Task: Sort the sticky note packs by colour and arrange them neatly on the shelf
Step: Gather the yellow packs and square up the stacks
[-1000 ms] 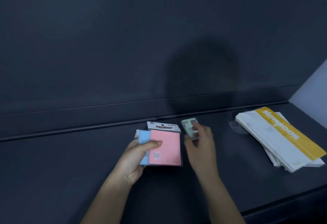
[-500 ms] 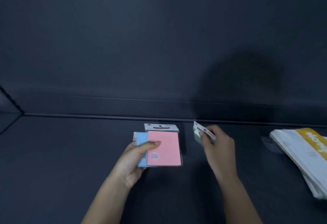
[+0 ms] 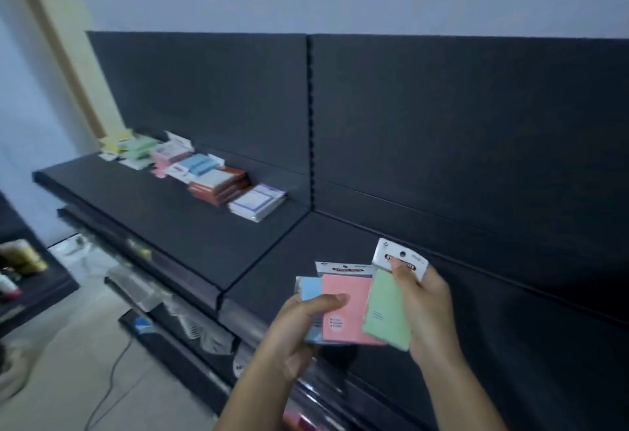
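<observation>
My left hand point(image 3: 299, 335) grips a pink sticky note pack point(image 3: 350, 315) with a blue pack point(image 3: 310, 289) behind it, thumb on the pink face. My right hand point(image 3: 427, 311) holds a green pack point(image 3: 386, 315) by its white header card, beside the pink one and overlapping its right edge. All three packs hover above the black shelf point(image 3: 211, 246). Farther left on that shelf lie sorted piles: yellow packs point(image 3: 114, 143), green packs point(image 3: 139, 148), pink packs point(image 3: 166, 158) and blue packs point(image 3: 199, 165).
Red-edged pads point(image 3: 219, 187) and white blue-bordered pads point(image 3: 257, 204) lie beside the piles. A dark back panel point(image 3: 442, 124) rises behind the shelf. Lower shelves hold clear packaged goods point(image 3: 190, 325). A cable point(image 3: 109, 393) runs across the floor at lower left.
The view has swung left, so the sorted piles now show and the yellow-labelled stack has left the frame. My right hand has brought the green pack up beside the pink one.
</observation>
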Demonstrator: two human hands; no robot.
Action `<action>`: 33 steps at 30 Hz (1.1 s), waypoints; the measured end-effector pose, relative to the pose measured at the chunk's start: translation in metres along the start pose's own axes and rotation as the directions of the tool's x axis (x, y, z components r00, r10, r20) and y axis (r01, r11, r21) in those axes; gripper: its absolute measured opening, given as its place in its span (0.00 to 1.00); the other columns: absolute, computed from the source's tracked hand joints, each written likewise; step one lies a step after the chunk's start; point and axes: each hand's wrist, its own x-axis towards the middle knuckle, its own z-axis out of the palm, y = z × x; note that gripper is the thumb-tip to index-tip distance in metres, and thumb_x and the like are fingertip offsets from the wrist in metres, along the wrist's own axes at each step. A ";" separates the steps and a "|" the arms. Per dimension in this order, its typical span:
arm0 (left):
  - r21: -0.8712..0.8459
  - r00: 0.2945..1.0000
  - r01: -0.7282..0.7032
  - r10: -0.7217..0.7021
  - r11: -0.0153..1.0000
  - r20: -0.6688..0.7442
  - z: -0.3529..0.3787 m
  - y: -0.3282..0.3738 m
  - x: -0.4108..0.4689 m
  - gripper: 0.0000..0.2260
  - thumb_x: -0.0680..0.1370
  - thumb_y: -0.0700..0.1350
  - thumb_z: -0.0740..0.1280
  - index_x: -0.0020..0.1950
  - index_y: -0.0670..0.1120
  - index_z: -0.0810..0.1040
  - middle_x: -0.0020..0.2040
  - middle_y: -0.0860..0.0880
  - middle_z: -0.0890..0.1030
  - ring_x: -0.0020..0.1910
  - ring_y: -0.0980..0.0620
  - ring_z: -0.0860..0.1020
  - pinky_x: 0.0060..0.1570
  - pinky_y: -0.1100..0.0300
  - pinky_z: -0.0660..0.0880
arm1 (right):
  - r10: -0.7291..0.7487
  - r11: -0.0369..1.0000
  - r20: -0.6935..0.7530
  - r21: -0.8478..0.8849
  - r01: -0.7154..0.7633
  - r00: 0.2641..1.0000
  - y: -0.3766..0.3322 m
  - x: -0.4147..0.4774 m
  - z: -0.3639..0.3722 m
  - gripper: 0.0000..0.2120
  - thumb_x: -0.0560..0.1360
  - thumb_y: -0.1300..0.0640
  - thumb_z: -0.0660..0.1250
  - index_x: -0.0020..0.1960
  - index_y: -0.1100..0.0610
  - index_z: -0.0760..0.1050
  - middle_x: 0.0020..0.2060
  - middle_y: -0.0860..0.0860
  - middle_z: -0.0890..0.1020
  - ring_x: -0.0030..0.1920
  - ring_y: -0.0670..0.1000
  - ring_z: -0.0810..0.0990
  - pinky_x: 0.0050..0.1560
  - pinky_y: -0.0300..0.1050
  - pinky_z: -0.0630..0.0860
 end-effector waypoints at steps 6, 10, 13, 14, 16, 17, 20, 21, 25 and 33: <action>-0.049 0.985 -0.101 0.093 0.994 -0.145 -0.106 0.030 -0.043 0.20 0.64 0.36 0.72 0.55 0.36 0.77 0.46 0.38 0.84 0.39 0.44 0.83 0.35 0.55 0.79 | -0.096 0.986 0.121 -0.121 0.111 0.988 0.038 -0.040 0.130 0.07 0.75 0.61 0.66 0.47 0.50 0.73 0.46 0.54 0.82 0.45 0.55 0.81 0.50 0.53 0.78; -0.043 0.964 -0.171 0.158 0.984 -0.216 -0.168 0.043 -0.065 0.18 0.61 0.36 0.74 0.50 0.37 0.80 0.45 0.37 0.84 0.39 0.43 0.83 0.39 0.49 0.81 | -0.139 0.969 0.246 -0.165 0.182 0.959 0.059 -0.071 0.210 0.09 0.73 0.62 0.68 0.48 0.50 0.74 0.47 0.54 0.82 0.45 0.53 0.81 0.50 0.50 0.77; -0.038 0.943 -0.207 0.189 0.978 -0.275 -0.215 0.053 -0.076 0.12 0.66 0.30 0.71 0.49 0.37 0.79 0.42 0.38 0.84 0.36 0.44 0.83 0.34 0.51 0.81 | -0.032 0.990 0.291 -0.122 0.070 0.956 0.072 -0.092 0.257 0.11 0.72 0.59 0.70 0.52 0.52 0.72 0.47 0.54 0.82 0.43 0.51 0.81 0.44 0.45 0.77; -0.034 0.933 -0.218 0.198 0.975 -0.301 -0.229 0.056 -0.079 0.11 0.68 0.29 0.70 0.49 0.37 0.78 0.41 0.39 0.84 0.35 0.45 0.83 0.33 0.52 0.80 | 0.051 0.996 0.309 -0.084 -0.026 0.950 0.075 -0.099 0.268 0.11 0.73 0.58 0.70 0.53 0.53 0.72 0.47 0.54 0.82 0.42 0.51 0.81 0.41 0.45 0.78; -0.046 0.917 -0.243 0.214 0.969 -0.338 -0.254 0.063 -0.084 0.10 0.70 0.29 0.69 0.49 0.38 0.77 0.39 0.40 0.84 0.33 0.46 0.83 0.29 0.54 0.79 | 0.205 0.978 0.373 -0.042 -0.204 0.905 0.079 -0.108 0.283 0.11 0.74 0.55 0.69 0.54 0.54 0.72 0.46 0.54 0.82 0.40 0.52 0.81 0.35 0.43 0.77; -0.057 0.910 -0.256 0.221 0.965 -0.352 -0.265 0.067 -0.084 0.10 0.70 0.30 0.69 0.49 0.38 0.77 0.38 0.41 0.84 0.33 0.47 0.83 0.29 0.54 0.79 | 0.249 0.967 0.407 -0.050 -0.250 0.879 0.082 -0.111 0.288 0.10 0.75 0.55 0.68 0.54 0.56 0.74 0.47 0.56 0.83 0.41 0.53 0.82 0.37 0.44 0.78; -0.075 0.893 -0.293 0.244 0.953 -0.379 -0.291 0.081 -0.077 0.10 0.70 0.30 0.68 0.49 0.39 0.78 0.41 0.42 0.85 0.36 0.47 0.83 0.39 0.51 0.81 | 0.305 0.948 0.498 -0.079 -0.307 0.812 0.086 -0.112 0.304 0.09 0.75 0.59 0.66 0.53 0.62 0.78 0.47 0.61 0.84 0.47 0.59 0.81 0.50 0.52 0.74; -0.086 0.891 -0.304 0.252 0.949 -0.377 -0.298 0.085 -0.073 0.10 0.70 0.30 0.68 0.50 0.39 0.78 0.41 0.41 0.84 0.36 0.47 0.83 0.41 0.50 0.80 | 0.314 0.945 0.524 -0.093 -0.313 0.792 0.086 -0.110 0.310 0.09 0.75 0.59 0.66 0.52 0.62 0.79 0.46 0.60 0.84 0.48 0.59 0.81 0.51 0.53 0.72; -0.101 0.891 -0.310 0.252 0.945 -0.378 -0.316 0.101 -0.052 0.11 0.71 0.31 0.68 0.51 0.40 0.77 0.43 0.41 0.84 0.38 0.46 0.83 0.45 0.49 0.79 | 0.308 0.946 0.588 -0.102 -0.309 0.748 0.085 -0.092 0.336 0.06 0.76 0.62 0.64 0.50 0.61 0.79 0.41 0.57 0.85 0.39 0.52 0.83 0.41 0.43 0.78; -0.004 0.859 -0.353 0.322 0.936 -0.399 -0.350 0.170 0.014 0.17 0.70 0.34 0.71 0.57 0.39 0.75 0.46 0.41 0.84 0.40 0.45 0.84 0.31 0.55 0.79 | 0.283 0.957 0.581 -0.116 -0.267 0.763 0.075 -0.023 0.417 0.05 0.75 0.61 0.66 0.46 0.63 0.78 0.38 0.57 0.85 0.38 0.54 0.81 0.40 0.46 0.76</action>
